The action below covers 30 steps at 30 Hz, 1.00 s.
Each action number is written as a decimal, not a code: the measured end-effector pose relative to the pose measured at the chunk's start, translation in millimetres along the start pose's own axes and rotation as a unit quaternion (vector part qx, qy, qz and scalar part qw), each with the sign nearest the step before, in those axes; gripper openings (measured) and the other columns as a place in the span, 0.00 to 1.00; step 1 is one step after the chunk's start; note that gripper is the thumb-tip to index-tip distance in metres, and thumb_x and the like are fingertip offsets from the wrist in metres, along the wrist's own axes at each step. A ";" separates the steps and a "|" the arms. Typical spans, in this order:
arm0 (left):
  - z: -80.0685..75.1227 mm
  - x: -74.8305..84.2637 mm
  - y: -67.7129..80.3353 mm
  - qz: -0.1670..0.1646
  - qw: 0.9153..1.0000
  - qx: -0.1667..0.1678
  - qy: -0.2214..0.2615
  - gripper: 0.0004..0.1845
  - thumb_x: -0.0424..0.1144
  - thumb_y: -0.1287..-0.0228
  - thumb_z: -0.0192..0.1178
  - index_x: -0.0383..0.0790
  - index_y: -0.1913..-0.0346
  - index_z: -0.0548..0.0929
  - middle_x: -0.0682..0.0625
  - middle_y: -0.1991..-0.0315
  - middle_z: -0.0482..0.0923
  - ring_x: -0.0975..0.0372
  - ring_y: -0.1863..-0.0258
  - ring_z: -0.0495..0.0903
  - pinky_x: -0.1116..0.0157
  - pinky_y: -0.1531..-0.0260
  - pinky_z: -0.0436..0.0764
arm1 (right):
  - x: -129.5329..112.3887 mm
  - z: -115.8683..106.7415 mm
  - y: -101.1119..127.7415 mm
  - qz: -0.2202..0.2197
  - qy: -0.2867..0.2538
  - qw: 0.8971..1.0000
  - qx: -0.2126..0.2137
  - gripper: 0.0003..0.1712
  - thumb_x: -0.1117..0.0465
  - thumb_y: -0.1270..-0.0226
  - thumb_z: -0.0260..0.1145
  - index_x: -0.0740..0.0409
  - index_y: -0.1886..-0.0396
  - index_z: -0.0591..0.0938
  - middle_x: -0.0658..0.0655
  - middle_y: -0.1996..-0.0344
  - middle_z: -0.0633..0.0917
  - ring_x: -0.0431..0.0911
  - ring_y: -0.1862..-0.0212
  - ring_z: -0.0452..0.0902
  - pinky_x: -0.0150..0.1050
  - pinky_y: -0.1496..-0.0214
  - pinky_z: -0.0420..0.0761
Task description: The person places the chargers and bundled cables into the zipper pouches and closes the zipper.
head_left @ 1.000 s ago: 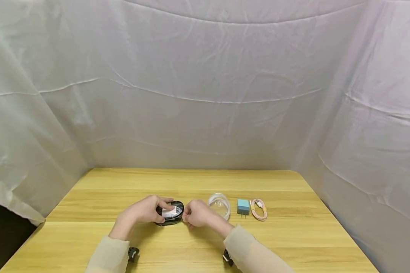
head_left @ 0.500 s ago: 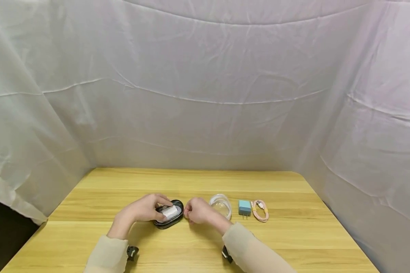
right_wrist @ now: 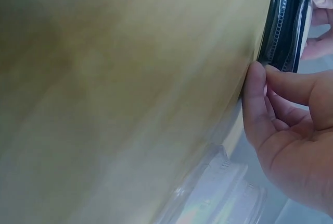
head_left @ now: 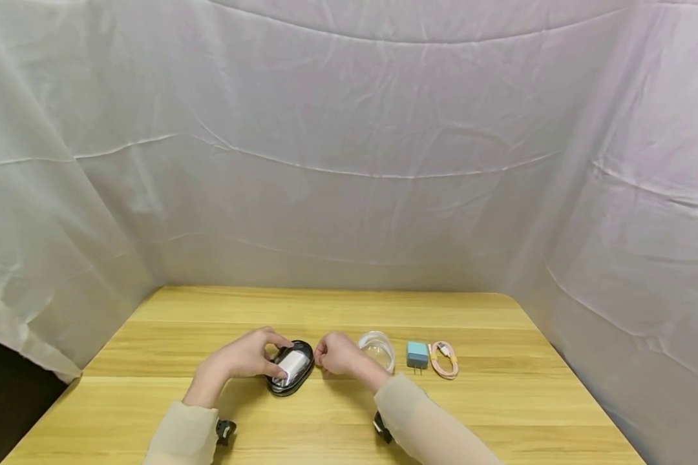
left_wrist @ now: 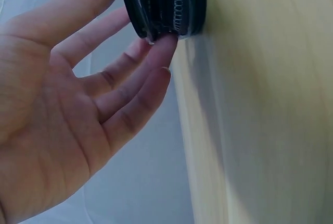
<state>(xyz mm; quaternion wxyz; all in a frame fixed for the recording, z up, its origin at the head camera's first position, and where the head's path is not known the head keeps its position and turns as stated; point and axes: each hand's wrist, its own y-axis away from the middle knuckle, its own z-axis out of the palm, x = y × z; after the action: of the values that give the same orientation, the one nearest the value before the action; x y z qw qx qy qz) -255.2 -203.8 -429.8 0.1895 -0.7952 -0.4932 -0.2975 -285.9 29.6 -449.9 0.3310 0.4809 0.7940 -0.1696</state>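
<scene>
A black oval zip case [head_left: 291, 369] lies on the wooden table [head_left: 326, 310] with a white item showing inside it. My left hand [head_left: 249, 354] holds the case from its left side, thumb at the near edge and fingers at the far edge. In the left wrist view its fingertips [left_wrist: 161, 47] touch the case's zip rim [left_wrist: 165, 5]. My right hand [head_left: 333, 354] is at the case's right end. There its thumb and forefinger [right_wrist: 259, 81] pinch at the zip edge [right_wrist: 283, 31]; the zip pull itself is hidden.
Right of my right hand stand a clear round plastic container [head_left: 378, 349], a small blue plug charger [head_left: 416, 354] and a coiled pink cable [head_left: 444, 359]. White cloth hangs behind and on both sides of the table. The container [right_wrist: 218, 193] also shows in the right wrist view.
The case has turned from lying crosswise to a more slanted, end-on position. My right hand has shifted slightly away from me along the case's right end. My left hand stays on the case.
</scene>
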 end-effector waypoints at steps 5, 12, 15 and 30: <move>0.9 -4.0 -3.4 0.015 1.000 0.003 -0.007 0.33 0.41 0.51 0.83 0.34 0.41 0.85 0.45 0.54 0.78 0.60 0.63 0.79 0.61 0.62 0.82 | 0.6 -1.1 -5.3 0.006 -0.014 1.000 -0.005 0.10 0.80 0.38 0.63 0.65 0.74 0.83 0.57 0.78 0.84 0.44 0.76 0.81 0.33 0.71 0.86; 2.4 -6.2 -3.9 0.016 1.000 0.010 -0.005 0.34 0.44 0.51 0.83 0.36 0.41 0.85 0.43 0.51 0.80 0.51 0.54 0.82 0.49 0.52 0.84 | 3.2 -0.3 -12.5 0.018 -0.057 0.998 0.000 0.08 0.79 0.35 0.64 0.67 0.73 0.83 0.58 0.78 0.83 0.44 0.76 0.80 0.35 0.71 0.87; 3.3 -6.5 -5.0 0.031 0.999 0.015 0.000 0.33 0.44 0.50 0.82 0.38 0.40 0.85 0.39 0.37 0.76 0.41 0.39 0.77 0.39 0.40 0.78 | 4.4 0.0 -14.3 0.024 -0.075 0.997 -0.001 0.06 0.77 0.33 0.65 0.68 0.71 0.83 0.59 0.77 0.84 0.44 0.75 0.81 0.36 0.71 0.87; 9.7 -7.0 -12.8 0.081 0.996 -0.028 0.008 0.23 0.38 0.42 0.77 0.38 0.43 0.89 0.42 0.29 0.75 0.38 0.29 0.70 0.41 0.36 0.76 | 8.7 0.2 -14.3 0.019 -0.066 0.998 -0.006 0.06 0.74 0.31 0.67 0.67 0.69 0.84 0.56 0.76 0.84 0.44 0.74 0.82 0.35 0.69 0.87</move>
<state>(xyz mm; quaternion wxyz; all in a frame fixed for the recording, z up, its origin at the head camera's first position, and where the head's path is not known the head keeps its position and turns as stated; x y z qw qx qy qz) -266.3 -197.1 -441.6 0.1946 -0.8352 -0.4167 -0.3014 -301.1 28.3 -456.8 0.3891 0.4817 0.7620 -0.1895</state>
